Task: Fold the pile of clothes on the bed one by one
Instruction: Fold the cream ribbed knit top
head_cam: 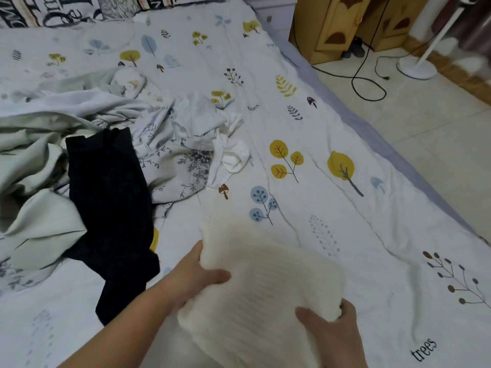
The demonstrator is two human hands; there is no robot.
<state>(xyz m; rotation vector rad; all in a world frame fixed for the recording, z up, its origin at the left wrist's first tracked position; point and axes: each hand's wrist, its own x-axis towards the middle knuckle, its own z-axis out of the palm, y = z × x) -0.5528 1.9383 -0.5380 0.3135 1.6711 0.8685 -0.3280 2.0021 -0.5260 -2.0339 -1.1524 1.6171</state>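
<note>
Folded cream ribbed knit garment (pixel 263 285), blurred, held over the tree-print bedsheet (pixel 345 213) by both hands. Left hand (pixel 198 274) grips its left edge, thumb lying on top and fingers hidden beneath the fabric. Right hand (pixel 329 324) clasps its near right corner, thumb over the knit. Left of the left hand lies a black garment (pixel 111 208); beyond it, a heap of unfolded clothes (pixel 93 128), pale green and floral. A polka-dot white piece (pixel 228 158) lies beyond the grip
</note>
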